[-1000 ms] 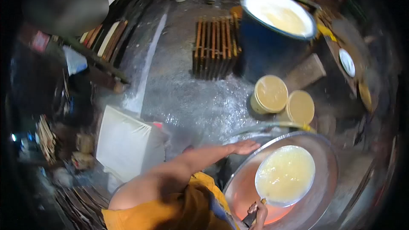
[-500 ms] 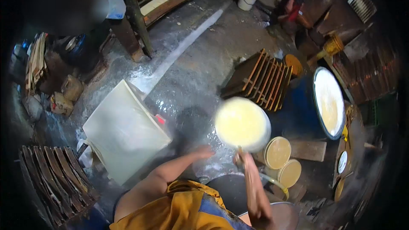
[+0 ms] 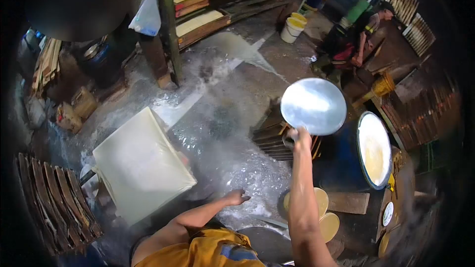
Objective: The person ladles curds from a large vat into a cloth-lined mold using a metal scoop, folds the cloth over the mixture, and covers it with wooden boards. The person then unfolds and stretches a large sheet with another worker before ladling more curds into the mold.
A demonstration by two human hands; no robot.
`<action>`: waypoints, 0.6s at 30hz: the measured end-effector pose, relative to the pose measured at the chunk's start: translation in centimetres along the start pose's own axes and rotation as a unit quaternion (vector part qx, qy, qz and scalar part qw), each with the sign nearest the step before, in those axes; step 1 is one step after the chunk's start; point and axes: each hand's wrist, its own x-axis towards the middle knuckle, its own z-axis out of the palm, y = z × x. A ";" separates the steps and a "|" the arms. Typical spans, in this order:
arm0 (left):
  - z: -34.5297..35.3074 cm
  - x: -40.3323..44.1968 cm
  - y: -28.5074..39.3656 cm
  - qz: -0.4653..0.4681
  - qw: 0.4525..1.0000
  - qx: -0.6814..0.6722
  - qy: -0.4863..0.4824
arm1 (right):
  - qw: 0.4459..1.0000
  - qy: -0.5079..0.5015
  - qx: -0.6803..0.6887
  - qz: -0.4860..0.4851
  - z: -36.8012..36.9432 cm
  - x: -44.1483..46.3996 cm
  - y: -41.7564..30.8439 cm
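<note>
My right hand [image 3: 300,138] grips the handle of a large round metal scoop [image 3: 313,107], held out at arm's length. Its broad silvery face is bright and shiny, partly covering a dark slatted wooden stack [image 3: 273,141]. My left hand [image 3: 236,197] holds nothing; its fingers are loosely bent and it hovers over the wet floor [image 3: 260,178]. To the left of that hand stands a square block draped in pale cloth [image 3: 143,163]. A dark round vat [image 3: 264,241] is partly visible below my hands, close to my body.
A blue drum with pale, frothy contents [image 3: 360,148] stands at right, beside yellowish round lids [image 3: 329,226]. Slatted wooden frames [image 3: 59,207] lie at lower left. Racks hold pale slabs [image 3: 200,23] behind a post [image 3: 169,29]. Another person [image 3: 366,37] sits at upper right. Steam drifts over the floor.
My right arm has stretched forward and right, raising the scoop. The pale yellow contents seen in it before no longer show. My left hand has dropped slightly and its fingers are more bent.
</note>
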 end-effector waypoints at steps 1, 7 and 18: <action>1.5 1.0 -0.5 0.034 0.999 0.010 -0.018 | 0.999 -0.037 -0.036 -0.005 -4.4 -1.7 -1.6; 6.6 1.1 7.1 0.148 0.969 0.099 -0.174 | 0.997 0.057 -0.020 -0.054 -31.3 -25.6 -7.1; 32.1 -10.7 16.3 0.232 0.913 0.173 -0.288 | 0.785 0.604 0.008 -0.138 -59.4 -69.4 16.8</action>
